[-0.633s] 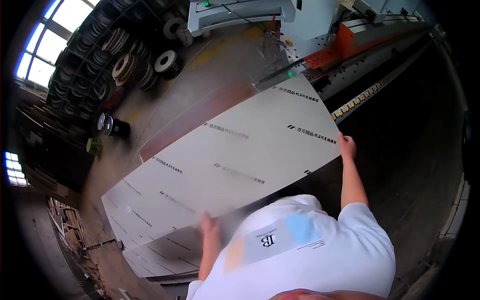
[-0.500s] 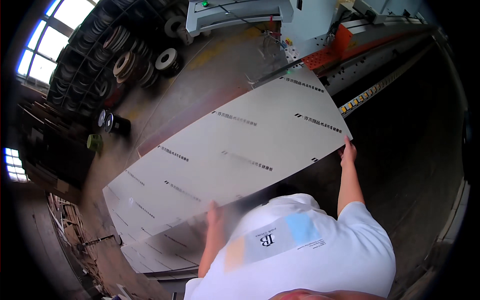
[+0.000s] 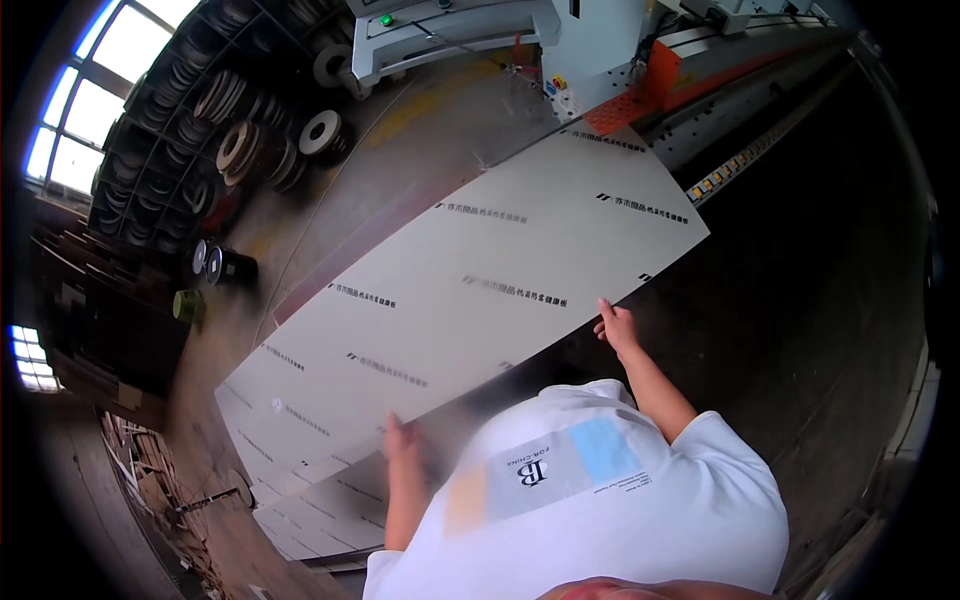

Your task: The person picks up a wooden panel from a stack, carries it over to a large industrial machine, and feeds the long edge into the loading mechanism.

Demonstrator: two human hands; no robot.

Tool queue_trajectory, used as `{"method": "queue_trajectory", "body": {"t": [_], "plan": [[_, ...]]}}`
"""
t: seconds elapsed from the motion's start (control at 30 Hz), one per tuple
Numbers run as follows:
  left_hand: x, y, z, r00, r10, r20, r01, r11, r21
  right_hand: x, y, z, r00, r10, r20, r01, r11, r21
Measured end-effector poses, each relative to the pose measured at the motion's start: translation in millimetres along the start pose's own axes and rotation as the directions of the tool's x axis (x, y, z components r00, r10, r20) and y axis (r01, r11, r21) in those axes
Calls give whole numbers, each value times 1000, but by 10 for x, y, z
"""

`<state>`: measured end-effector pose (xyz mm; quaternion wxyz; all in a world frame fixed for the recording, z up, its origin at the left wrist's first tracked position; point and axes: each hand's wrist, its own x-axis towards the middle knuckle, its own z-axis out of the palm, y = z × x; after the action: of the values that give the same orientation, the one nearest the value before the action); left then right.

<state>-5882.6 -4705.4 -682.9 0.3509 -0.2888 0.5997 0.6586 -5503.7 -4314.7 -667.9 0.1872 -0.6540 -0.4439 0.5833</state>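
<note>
A long pale grey panel (image 3: 440, 290) with rows of dark print lies slantwise before me, its far right end beside the machine. My right hand (image 3: 618, 328) is closed at its near edge, thumb along the edge and fingers curled under. Farther left on that edge is my left hand (image 3: 403, 445), blurred by motion; one digit reaches up over the panel, and its other fingers cannot be made out. Below the panel's left end lies another printed panel (image 3: 325, 510), partly covered.
A light grey machine (image 3: 460, 40) with an orange bracket (image 3: 655, 80) and a roller track (image 3: 745, 165) stands at the far right. Racks of edging rolls (image 3: 240, 150) fill the far left. Dark buckets (image 3: 230, 266) and a green bin (image 3: 187, 306) stand on the floor.
The long panel has shifted slightly right. My right hand has moved left along its near edge, away from the corner, and my left hand has also moved left.
</note>
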Motion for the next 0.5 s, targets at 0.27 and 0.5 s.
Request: {"method": "queue_trajectory", "body": {"t": [0.27,0.5], "plan": [[183,69,-347,992,45,-119,-46,999,-1,-158,189,345,990,-80,-117,79,997,-10],[252,2,-534,992,-30,-125,31,1000,7,-267,91,365,986,-91,-140,89,996,-15]]}}
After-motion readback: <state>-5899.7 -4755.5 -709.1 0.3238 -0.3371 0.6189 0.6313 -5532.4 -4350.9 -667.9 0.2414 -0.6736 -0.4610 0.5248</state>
